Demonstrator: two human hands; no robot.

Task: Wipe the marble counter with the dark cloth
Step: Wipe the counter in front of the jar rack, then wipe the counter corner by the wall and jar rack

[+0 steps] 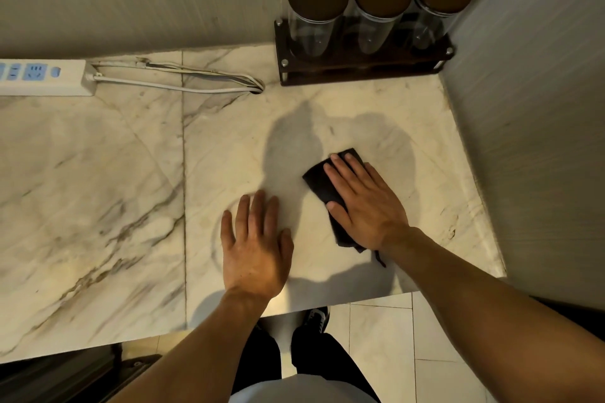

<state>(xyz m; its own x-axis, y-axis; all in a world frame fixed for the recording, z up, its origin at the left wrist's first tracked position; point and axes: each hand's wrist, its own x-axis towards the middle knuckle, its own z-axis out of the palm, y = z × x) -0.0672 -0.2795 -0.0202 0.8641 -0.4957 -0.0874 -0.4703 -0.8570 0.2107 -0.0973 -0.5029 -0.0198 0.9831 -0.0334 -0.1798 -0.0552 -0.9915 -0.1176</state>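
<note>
Head view: your right hand (pixel 363 203) lies flat, fingers spread, pressing the folded dark cloth (pixel 327 186) onto the marble surface (pixel 98 173); nothing is gripped, only pinned under the palm. Your left hand (pixel 257 245), just left of it, rests open and empty on the stone. Keep the palm weight even so the cloth does not bunch. Work overlapping strokes away from the wrist. Judgement: mind the jar rack (pixel 360 65) beyond your fingertips and the power strip (pixel 42 77) far left.

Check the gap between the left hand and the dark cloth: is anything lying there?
Nothing. The head view shows only bare, shadowed marble counter between the flat left hand and the dark cloth under the right hand.
</note>
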